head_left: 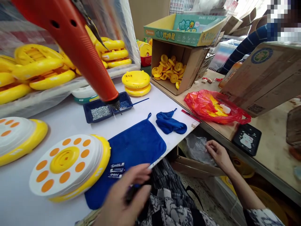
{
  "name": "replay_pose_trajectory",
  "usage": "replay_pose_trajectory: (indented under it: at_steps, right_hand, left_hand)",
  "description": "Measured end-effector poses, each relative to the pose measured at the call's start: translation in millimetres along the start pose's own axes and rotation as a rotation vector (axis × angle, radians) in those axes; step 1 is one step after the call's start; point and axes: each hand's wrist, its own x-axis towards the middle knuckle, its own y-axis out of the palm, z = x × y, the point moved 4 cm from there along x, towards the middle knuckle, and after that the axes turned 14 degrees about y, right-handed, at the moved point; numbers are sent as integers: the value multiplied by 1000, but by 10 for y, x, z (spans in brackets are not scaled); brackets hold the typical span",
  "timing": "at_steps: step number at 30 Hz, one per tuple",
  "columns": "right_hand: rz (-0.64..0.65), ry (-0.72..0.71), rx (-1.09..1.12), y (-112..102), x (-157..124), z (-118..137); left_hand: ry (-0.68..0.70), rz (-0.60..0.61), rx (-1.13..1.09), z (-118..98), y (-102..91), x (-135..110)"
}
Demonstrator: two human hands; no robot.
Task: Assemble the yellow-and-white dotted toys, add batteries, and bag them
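Note:
My left hand (124, 196) is curled above the near edge of the white table, blurred by motion. Its thumb and fingers close round something small and dark that I cannot make out. Lower right, my right hand (218, 153) pinches the edge of a clear plastic bag (196, 147) over an open cardboard box (188, 164). Several batteries (117, 170) lie on a blue cloth (137, 141), left of my left hand. Beside them rests a round white and yellow toy (64, 164) with orange dots, partly on the cloth.
An orange electric screwdriver (94, 59) hangs over a dark blue tray (88, 114) of screws. Yellow shells (136, 80) stand behind. On the right are a crumpled blue cloth (170, 122), a red plastic bag (199, 102) and a box of yellow parts (191, 67). Another person's sleeve (244, 47) shows.

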Motion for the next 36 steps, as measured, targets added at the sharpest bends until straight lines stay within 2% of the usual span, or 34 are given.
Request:
replay_pose_trajectory:
  at_steps: [2,3,4,7,9,11,14,17,19,22,24,26,28,30,33,36]
  right_hand:
    - [8,-40,30,-8,-160,213]
    - [14,-65,36,-3,-252,315]
    - [23,-93,36,13,-350,412]
    - [90,-194,20,146,-675,653]
    - [184,-255,9,290,-891,754]
    - [271,-288,5,416,-1076,793]
    - [285,-251,11,486,-1235,731]
    - [184,-88,0,449,-1243,544]
    - [110,43,-13,387,-1195,385]
    - [-38,174,23,166,-1086,155]
    - [-152,224,98,-48,-1019,34]
    - [-207,269,205,-208,-976,-35]
    - [-187,298,321,-241,-966,-27]
    - [-126,308,415,-154,-994,53]
    - [-31,294,478,50,-1086,222]
    - [23,252,466,167,-1172,356]
  left_hand:
    - [74,246,-102,-101,525,240]
    - [90,293,-134,-129,755,357]
    - [75,320,-180,-128,967,464]
    - [-144,367,-389,63,1504,664]
    - [-216,369,-408,257,1749,725]
    - [-215,327,-342,433,1894,755]
    - [-161,271,-184,542,1984,750]
    - [-46,254,-34,427,1985,719]
    - [36,283,34,328,1960,689]
    - [79,346,133,348,1849,630]
    - [48,369,212,478,1726,579]
    - [9,394,278,618,1621,517]
    - [-3,419,312,686,1577,463]
    - [12,419,309,661,1595,439]
    - [64,381,275,523,1674,459]
    - [176,381,223,382,1759,475]
